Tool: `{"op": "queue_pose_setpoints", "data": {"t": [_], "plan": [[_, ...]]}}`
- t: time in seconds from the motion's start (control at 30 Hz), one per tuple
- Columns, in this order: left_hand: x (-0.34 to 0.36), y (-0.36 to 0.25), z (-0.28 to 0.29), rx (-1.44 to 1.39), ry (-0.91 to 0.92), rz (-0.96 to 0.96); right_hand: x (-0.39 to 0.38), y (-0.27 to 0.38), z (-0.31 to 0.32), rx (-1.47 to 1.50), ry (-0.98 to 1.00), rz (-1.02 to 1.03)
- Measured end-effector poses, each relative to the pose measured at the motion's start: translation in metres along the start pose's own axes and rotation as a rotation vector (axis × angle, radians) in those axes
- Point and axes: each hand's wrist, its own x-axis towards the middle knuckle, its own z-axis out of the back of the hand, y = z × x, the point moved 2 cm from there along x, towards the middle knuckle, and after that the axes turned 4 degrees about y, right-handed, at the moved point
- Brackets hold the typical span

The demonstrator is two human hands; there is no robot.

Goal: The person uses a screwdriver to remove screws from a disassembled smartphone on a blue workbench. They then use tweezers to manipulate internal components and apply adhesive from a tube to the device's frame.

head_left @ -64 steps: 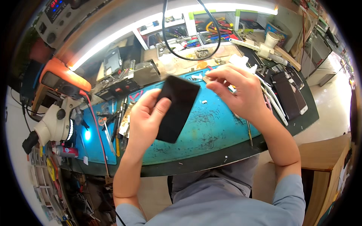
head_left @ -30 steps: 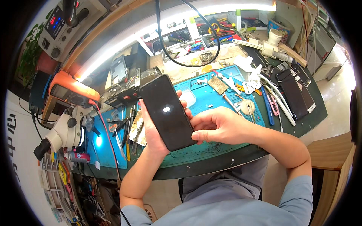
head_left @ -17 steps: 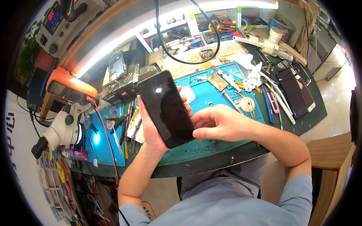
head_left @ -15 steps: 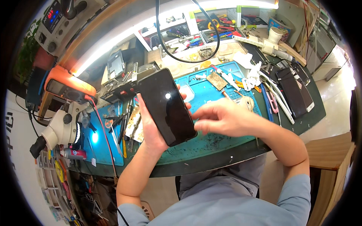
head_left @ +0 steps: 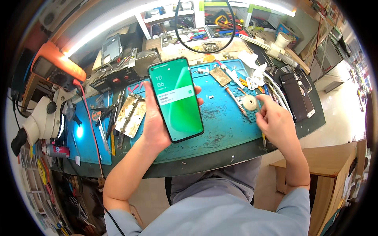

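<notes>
My left hand (head_left: 155, 124) is closed around a smartphone (head_left: 179, 118), with the thumb along its left edge and fingertips showing past its right edge. The phone's screen is lit with a green wallpaper, a clock and a pale notification strip. It is held above the blue work mat (head_left: 220, 129). At the mat's right side hovers my right hand (head_left: 275, 122), its fingers bent, thumb and index finger apart, nothing visible between them. Closest to it are a cream-coloured roll (head_left: 249, 103) and a copper-coloured pen-like tool (head_left: 235, 101).
An orange multimeter (head_left: 55, 69) and a white microscope part (head_left: 41, 120) stand at the left. A metal board holder (head_left: 130, 114) lies beside the phone. Dark phones (head_left: 297, 96) and crumpled white tissue (head_left: 258, 80) lie at the right. A black cable loop (head_left: 177, 29) hangs above.
The phone's dark screen has lit up green. My right hand has drawn away from the phone to the right. The whole view has shifted somewhat.
</notes>
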Motion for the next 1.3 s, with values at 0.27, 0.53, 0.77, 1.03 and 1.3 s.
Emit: {"op": "queue_pose_setpoints", "data": {"t": [0.27,0.53,0.77,1.03,1.3], "plan": [[0.001,0.001,0.004,0.056,0.062,0.038,0.043,-0.013,0.008,-0.312,-0.016,-0.038],[-0.002,-0.002,0.005,0.091,0.027,0.04,0.099,0.072,0.002,0.128,-0.217,0.366],[-0.003,-0.001,0.007,0.092,0.028,0.058,0.086,0.064,-0.04,0.393,-0.261,0.521],[-0.001,0.002,0.007,0.061,0.046,0.066,0.083,0.06,-0.043,0.376,-0.215,0.5],[-0.001,-0.007,0.002,0.018,-0.045,-0.014,0.106,0.025,-0.027,0.033,-0.261,0.149]]}}
